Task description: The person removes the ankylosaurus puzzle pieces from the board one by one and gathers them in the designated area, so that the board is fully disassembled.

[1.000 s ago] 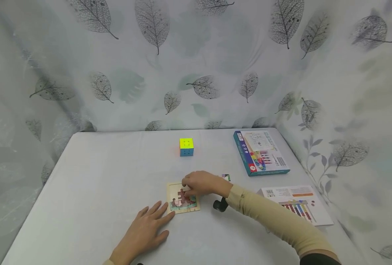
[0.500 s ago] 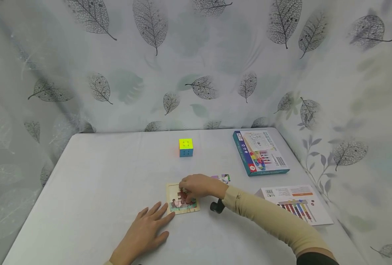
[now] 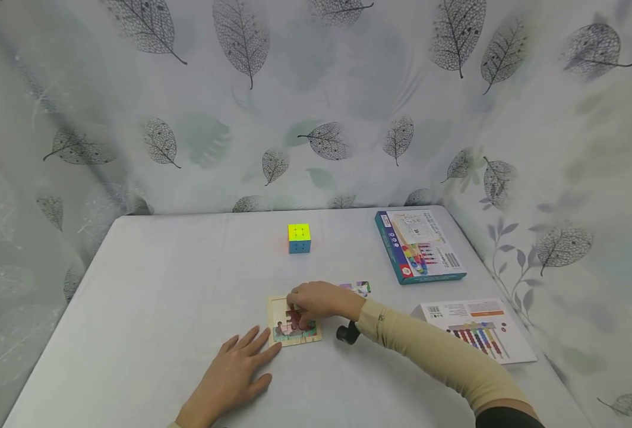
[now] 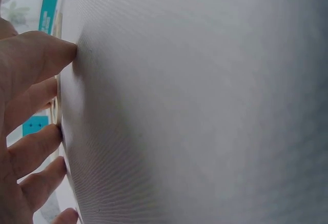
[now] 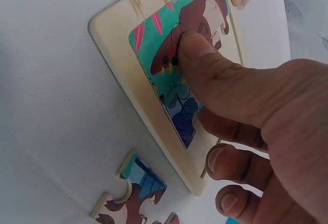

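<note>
Right hand point(image 3: 321, 299) slid slightly left, thumb pressing pieces point(image 5: 166, 55) in the one puzzle board point(image 5: 138, 80) below; can't tell if it's pinching any. Left hand point(image 3: 236, 370) lies splayed at board's edge. One cube point(image 3: 299, 239) beyond both, two boxes point(image 3: 423, 245) rightward.

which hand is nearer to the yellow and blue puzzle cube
Right. The right hand is over the light wooden jigsaw tray, on the person's side of the cube. The left hand lies nearer the person, left of the cube, by the tray's near left corner.
</note>
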{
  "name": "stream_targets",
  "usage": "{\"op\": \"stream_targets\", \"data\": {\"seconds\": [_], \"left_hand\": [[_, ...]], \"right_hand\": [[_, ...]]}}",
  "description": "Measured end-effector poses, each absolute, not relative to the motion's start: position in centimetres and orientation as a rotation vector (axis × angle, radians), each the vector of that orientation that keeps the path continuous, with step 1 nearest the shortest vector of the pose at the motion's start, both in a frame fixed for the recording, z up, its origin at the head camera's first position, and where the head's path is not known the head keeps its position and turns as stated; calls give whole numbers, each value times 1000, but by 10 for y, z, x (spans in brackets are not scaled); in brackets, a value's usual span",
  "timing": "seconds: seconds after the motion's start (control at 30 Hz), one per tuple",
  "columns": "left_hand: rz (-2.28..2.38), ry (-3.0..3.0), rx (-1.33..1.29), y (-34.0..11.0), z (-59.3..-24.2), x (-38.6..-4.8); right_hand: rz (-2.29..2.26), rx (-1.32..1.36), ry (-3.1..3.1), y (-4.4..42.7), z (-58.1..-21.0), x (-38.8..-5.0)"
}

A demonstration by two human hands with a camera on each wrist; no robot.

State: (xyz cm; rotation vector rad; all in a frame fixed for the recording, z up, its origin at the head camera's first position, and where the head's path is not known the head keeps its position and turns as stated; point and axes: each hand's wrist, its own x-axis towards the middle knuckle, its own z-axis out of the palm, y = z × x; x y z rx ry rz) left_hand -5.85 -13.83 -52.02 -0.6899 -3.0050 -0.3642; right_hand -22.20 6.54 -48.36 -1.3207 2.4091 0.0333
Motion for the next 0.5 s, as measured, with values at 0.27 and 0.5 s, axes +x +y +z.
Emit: {"op": "stream_targets", "data": {"seconds": [0.27,0.5], "left_hand": [[-342,-3002,-690,-139,-522,-59],[-346,-3004,-693,-139,-523,-59]], "right_hand": [[15,-1282,2393,63,-483,-223],[22,-1251,2391,62,-484,-224]]}}
